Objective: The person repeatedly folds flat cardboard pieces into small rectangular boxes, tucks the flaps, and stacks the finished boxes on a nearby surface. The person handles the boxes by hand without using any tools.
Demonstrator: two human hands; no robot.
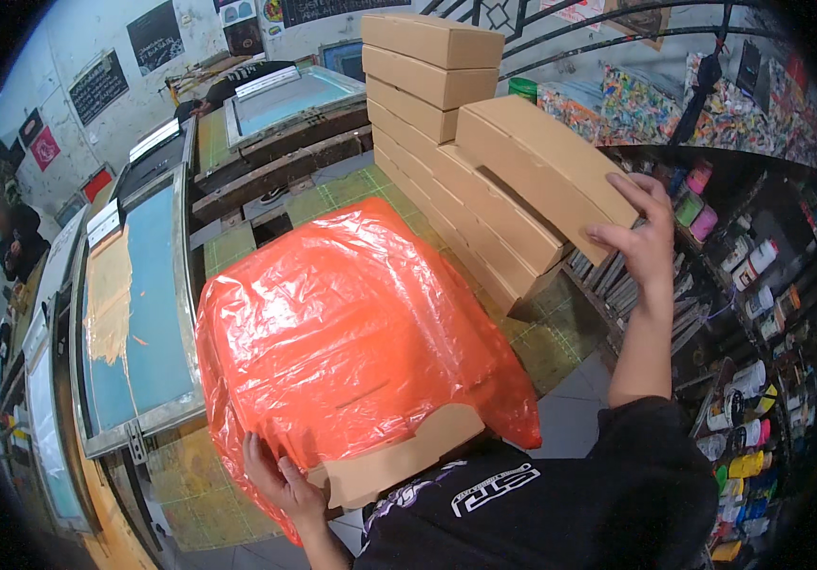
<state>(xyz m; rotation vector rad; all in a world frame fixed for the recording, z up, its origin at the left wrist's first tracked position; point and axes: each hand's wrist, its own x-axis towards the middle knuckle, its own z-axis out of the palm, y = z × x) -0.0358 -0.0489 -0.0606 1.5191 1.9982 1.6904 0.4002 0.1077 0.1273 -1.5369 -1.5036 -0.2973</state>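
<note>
Status: stack of flat cardboard boxes (pixel 432 85) stood far-centre, several high. One more flat box (pixel 546 176) leaned tilted against the right side of that stack, not lying flat on it. I judged stacking partly done; that tilted box was not yet seated.

Right hand (pixel 644 237) was on the tilted box's right end. Fingers (pixel 638 190) spread fairly wide, wrapped over the top edge, thumb on the near face. Touching and steadying it; I couldn't tell whether it was a full grip or just a press.

Left hand (pixel 280 484) was near-left, low, at the bottom edge of the big bundle wrapped in orange plastic film (pixel 351 323). Fingers (pixel 261 465) curled part-closed under the film's lower edge, holding it against my body. A cardboard flap (pixel 399 456) stuck out from under the film at the near edge, just right of that hand, resting against my black shirt (pixel 541 503).

The bundle sat between me and the box stack, filling the centre, over the green cutting-mat tabletop (pixel 332 195).

Around:
- Left: screen-printing frames with blue mesh (pixel 147 313) in a row running far.
- Right: shelves of ink bottles and jars (pixel 760 304), well apart from the bundle.
- Far-left: another person in dark sleeves (pixel 228 85) bent over a frame.

Left to do, by my read: get the tilted box settled; bundle not set down yet.
</note>
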